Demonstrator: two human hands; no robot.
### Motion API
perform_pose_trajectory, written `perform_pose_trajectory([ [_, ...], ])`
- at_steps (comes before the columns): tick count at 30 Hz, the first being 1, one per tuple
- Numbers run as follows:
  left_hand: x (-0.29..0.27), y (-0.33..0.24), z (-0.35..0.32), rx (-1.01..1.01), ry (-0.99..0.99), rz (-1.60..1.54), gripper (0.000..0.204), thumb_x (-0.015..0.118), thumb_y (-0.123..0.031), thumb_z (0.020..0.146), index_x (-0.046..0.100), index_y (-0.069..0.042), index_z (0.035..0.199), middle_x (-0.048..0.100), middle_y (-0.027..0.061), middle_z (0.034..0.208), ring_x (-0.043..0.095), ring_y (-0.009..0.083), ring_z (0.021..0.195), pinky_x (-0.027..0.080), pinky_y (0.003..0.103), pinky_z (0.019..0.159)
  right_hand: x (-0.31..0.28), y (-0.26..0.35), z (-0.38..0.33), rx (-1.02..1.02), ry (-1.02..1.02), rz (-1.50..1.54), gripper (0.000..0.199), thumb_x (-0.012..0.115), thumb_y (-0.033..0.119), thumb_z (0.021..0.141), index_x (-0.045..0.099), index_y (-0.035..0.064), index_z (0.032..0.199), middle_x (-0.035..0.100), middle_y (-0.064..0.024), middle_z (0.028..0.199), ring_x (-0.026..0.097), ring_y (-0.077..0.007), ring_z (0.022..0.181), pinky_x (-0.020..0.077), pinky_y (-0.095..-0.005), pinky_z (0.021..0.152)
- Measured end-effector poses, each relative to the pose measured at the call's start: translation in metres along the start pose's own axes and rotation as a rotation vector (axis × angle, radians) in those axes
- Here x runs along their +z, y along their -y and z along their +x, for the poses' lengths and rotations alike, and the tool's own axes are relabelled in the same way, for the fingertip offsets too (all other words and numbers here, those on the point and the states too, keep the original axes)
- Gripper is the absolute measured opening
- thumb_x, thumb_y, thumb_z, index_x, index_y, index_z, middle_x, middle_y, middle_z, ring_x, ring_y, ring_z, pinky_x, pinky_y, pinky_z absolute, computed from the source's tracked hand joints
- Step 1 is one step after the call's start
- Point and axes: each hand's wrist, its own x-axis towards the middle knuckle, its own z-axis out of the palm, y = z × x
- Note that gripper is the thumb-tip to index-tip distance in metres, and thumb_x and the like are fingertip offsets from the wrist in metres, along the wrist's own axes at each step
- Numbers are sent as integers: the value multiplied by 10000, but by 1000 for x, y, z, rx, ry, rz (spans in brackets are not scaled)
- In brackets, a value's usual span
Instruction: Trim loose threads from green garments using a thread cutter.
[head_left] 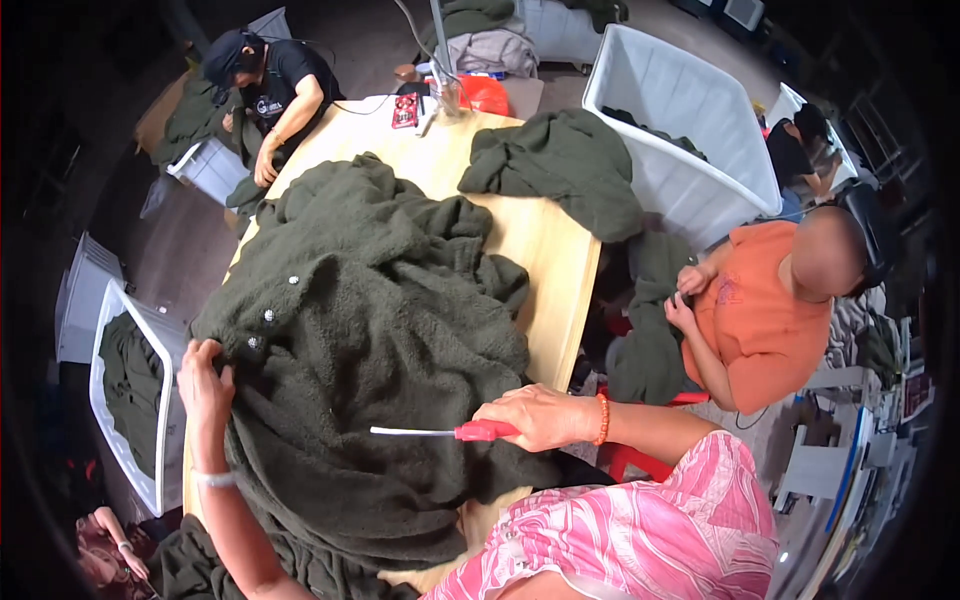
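Observation:
A dark green fleece garment (400, 300) is spread in folds over much of the table. Three shiny buttons (269, 316) sit in a row near its left edge. My left hand (207, 385) has its fingers closed on that edge, just below the buttons. In my right hand (545, 415) is a red-handled tool (485, 430) with a thin, pale, straight blade or shaft; its exact kind cannot be made out. The tool points left across the lower part of the garment, and whether its tip touches the cloth is unclear.
Another green garment (560, 165) lies on the wooden table (565, 300). White bins stand at the back right (690, 190) and left (165, 400). A person in orange (770, 310) handles green cloth at right; a person in black (280, 90) works at the far left corner.

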Motion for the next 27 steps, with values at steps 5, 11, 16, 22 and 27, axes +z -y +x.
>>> perform_pose_trajectory([
  [5, -94, -143, -22, 307, -93, -523, 273, 653, 77, 683, 504, 8, 902, 493, 97, 836, 507, 223, 761, 418, 287, 715, 12, 44, 5, -134, 418, 97, 324, 555, 244, 937, 571, 83, 1218, 661, -194, 968, 628, -390, 947, 503, -470, 819],
  [11, -135, -184, -87, 498, -146, -959, 715, 747, -74, 765, 440, 23, 1403, 559, 124, 1339, 576, 206, 1166, 444, 369, 1029, 12, 90, 15, -347, 199, -115, 257, 536, 211, 956, 625, 119, 1180, 653, -178, 969, 644, -304, 881, 509, -430, 710],
  [16, -110, -194, -75, 287, -532, -1056, 741, 691, -153, 847, 306, -15, 1465, 438, 144, 1434, 522, 262, 1240, 408, 407, 1052, -52, 8, 25, 198, -158, -348, 139, 601, 191, 903, 643, 94, 813, 671, -132, 805, 646, -312, 722, 511, -435, 635],
  [22, -118, -298, 85, 761, -449, -1474, 342, 640, -78, 890, 526, -4, 1203, 613, 117, 1099, 625, 200, 966, 505, 326, 838, -306, -34, 22, -239, -825, -1086, 364, 576, 412, 937, 726, 81, 952, 718, -146, 824, 700, -293, 818, 522, -406, 767],
  [27, -83, -325, 154, 788, -431, -1566, 100, 586, 27, 889, 650, 5, 962, 701, 53, 874, 642, 115, 748, 546, 263, 683, -413, -53, 47, 497, -832, -1179, 413, 561, 412, 915, 714, 31, 957, 677, -259, 855, 659, -405, 904, 520, -472, 789],
])
